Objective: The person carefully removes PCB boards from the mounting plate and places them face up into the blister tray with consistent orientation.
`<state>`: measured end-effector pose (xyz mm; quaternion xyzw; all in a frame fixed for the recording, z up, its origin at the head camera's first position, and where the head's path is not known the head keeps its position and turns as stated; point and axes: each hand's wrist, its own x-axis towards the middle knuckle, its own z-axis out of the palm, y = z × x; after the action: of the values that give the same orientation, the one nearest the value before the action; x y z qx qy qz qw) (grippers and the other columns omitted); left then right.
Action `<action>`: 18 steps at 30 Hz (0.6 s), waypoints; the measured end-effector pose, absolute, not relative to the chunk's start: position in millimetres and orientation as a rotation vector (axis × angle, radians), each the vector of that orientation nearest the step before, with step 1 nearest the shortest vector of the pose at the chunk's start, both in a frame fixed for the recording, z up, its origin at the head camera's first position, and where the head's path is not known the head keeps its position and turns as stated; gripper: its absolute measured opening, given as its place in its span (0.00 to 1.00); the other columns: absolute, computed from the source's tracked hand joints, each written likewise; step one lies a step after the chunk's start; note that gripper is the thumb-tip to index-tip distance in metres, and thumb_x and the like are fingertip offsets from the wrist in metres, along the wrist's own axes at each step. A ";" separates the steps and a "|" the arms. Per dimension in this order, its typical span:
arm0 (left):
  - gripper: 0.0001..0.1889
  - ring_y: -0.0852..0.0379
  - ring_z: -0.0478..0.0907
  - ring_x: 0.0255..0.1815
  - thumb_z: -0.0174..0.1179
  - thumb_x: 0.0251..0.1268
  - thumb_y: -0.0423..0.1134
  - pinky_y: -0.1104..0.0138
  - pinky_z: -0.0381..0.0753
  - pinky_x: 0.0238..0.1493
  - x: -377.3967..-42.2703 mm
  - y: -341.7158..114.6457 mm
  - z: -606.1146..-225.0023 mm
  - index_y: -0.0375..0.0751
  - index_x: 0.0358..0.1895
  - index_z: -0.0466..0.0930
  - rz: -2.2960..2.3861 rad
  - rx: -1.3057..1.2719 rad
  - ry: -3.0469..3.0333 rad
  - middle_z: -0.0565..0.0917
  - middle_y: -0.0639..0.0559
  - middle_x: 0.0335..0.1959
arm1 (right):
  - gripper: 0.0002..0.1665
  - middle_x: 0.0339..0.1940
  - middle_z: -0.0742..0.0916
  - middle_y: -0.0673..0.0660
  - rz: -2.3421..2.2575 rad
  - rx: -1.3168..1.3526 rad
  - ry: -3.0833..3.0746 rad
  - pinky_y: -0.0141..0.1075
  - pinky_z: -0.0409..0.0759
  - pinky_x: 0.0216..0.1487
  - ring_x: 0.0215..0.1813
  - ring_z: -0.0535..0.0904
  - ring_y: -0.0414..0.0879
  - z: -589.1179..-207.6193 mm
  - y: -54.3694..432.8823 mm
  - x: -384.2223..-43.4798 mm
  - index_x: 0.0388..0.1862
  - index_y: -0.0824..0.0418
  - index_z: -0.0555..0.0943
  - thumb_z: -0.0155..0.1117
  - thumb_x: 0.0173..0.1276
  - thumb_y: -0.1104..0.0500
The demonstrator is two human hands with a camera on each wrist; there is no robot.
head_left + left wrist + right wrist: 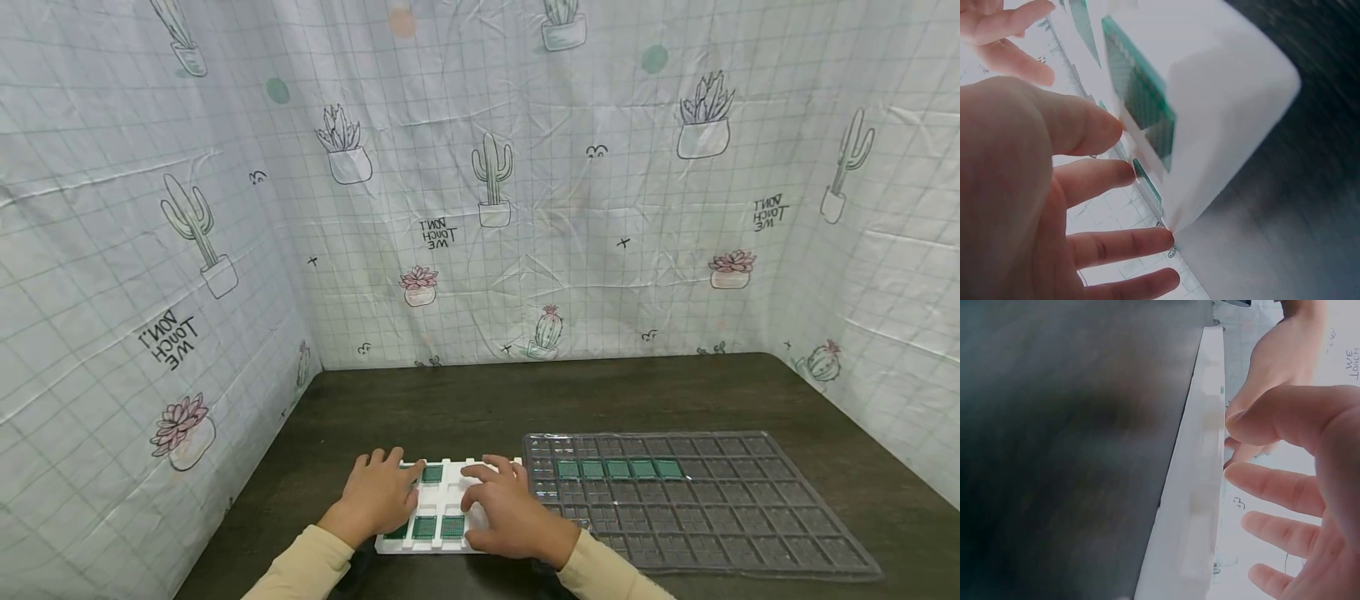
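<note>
A white slotted tray (431, 547) lies on the table, holding several small green square circuit boards (424, 527). My left hand (378, 492) rests over the tray's left end, partly covering the boards there. In the left wrist view its thumb and index fingertips are right at the tray beside a green board (1138, 94), fingers nearly straight. Over the right end of the tray is my right hand (506, 512), fingers spread and loosely bent. The right wrist view shows a gap between its thumb and index finger, with nothing in it, at the white tray's edge (1213, 347).
To the right lies a clear plastic compartment tray (720, 542); a row of several green boards (618, 470) sits in its compartments. Its left edge is close to the white tray. A patterned curtain (525, 242) stands around the dark table (465, 400) at the back and sides.
</note>
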<state>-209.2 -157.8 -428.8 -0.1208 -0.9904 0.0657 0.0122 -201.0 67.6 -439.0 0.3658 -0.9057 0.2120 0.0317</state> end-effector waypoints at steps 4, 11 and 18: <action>0.23 0.39 0.73 0.61 0.55 0.68 0.55 0.42 0.70 0.62 -208.5 -157.6 -427.7 0.57 0.64 0.77 0.207 -0.380 -3.087 0.76 0.43 0.63 | 0.10 0.65 0.79 0.54 0.650 1.127 -2.806 0.64 0.60 0.60 0.71 0.63 0.62 -438.4 63.3 -200.7 0.35 0.49 0.86 0.71 0.53 0.51; 0.23 0.39 0.74 0.60 0.56 0.68 0.55 0.42 0.71 0.61 -207.9 -158.3 -426.2 0.56 0.64 0.77 0.211 -0.391 -3.078 0.76 0.43 0.62 | 0.09 0.65 0.79 0.53 0.618 1.134 -2.818 0.61 0.60 0.59 0.70 0.64 0.61 -435.5 56.9 -200.1 0.35 0.48 0.86 0.71 0.53 0.50; 0.23 0.38 0.74 0.60 0.56 0.68 0.54 0.41 0.71 0.61 -206.9 -158.1 -425.1 0.55 0.64 0.77 0.187 -0.398 -3.082 0.76 0.43 0.62 | 0.09 0.66 0.78 0.54 0.593 1.118 -2.819 0.64 0.59 0.60 0.70 0.63 0.61 -437.7 47.8 -200.1 0.33 0.48 0.86 0.72 0.54 0.49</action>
<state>-206.9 -158.1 -425.1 -0.1278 -0.9899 0.0600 0.0141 -200.1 47.8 -437.7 0.3619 -0.9119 0.1919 0.0259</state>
